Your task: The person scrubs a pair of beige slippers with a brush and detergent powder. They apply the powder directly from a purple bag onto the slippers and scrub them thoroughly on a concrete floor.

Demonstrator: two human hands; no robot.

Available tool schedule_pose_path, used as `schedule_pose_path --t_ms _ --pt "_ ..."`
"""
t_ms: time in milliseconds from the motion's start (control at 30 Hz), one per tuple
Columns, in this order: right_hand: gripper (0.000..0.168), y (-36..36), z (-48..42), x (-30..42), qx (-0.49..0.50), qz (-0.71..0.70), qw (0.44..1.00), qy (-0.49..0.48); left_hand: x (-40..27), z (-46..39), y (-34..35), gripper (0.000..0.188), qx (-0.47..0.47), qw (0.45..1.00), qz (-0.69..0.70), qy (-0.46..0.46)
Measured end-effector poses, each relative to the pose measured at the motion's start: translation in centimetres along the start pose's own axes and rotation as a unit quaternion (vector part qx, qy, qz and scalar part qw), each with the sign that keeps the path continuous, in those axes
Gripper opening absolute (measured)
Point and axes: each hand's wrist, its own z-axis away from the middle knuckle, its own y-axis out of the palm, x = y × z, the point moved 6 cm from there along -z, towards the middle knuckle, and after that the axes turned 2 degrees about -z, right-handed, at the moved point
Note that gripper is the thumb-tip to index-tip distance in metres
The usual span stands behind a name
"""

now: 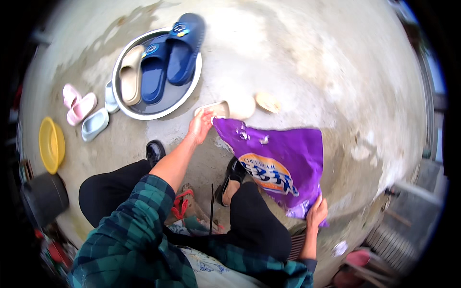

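My left hand (pixel 201 126) pinches one corner of a purple plastic bag (pixel 302 147) that bears printed writing. At the bag's opposite, crumpled end, my right hand (pixel 317 212) grips the film. The bag slants between both hands, over my right shoe, and its contents are hidden. Just beyond my left hand, a beige slipper (pixel 241 107) lies on the wet concrete, partly covered by the fingers and bag. Beside its toe is a brush (pixel 267 102) with a pale oval back. Farther off, a round metal basin (pixel 197 77) holds a beige slipper (pixel 131 77) and two navy slippers (pixel 155 72) in dark water.
Pink slippers (pixel 82 108) and pale blue slippers (pixel 95 124) lie left of the basin. A yellow plastic basin (pixel 52 144) and a dark bucket (pixel 47 198) stand at far left. Between my legs are a thin dark stick (pixel 211 208) and red straps (pixel 183 204).
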Motion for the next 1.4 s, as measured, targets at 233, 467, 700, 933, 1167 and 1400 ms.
schedule_pose_path --t_ms 233,467,700,933,1167,1400 --pt "0.039 -4.1 -1.3 5.5 0.119 -0.05 0.991 -0.017 3.4 0.6 -2.0 0.034 -0.121 0.981 0.152 -0.004" --pt "0.038 -14.4 -4.0 12.4 0.111 0.054 0.987 -0.107 8.4 0.1 -0.1 0.045 -0.048 0.966 0.245 -0.058" --pt "0.039 -19.2 -4.0 13.9 0.071 0.111 0.981 -0.144 9.6 -0.1 3.1 0.045 -0.044 0.956 0.259 -0.131" --pt "0.032 -21.2 -4.5 17.8 0.046 0.109 0.981 -0.157 7.0 0.4 3.1 0.042 -0.063 0.967 0.245 -0.033" --pt "0.03 -21.1 -4.1 17.7 0.063 0.13 0.972 -0.184 5.7 1.2 3.2 0.041 -0.106 0.963 0.247 -0.03" --pt "0.032 -21.3 -4.4 19.7 0.056 0.108 0.975 -0.188 5.9 0.1 2.6 0.039 -0.151 0.95 0.27 -0.037"
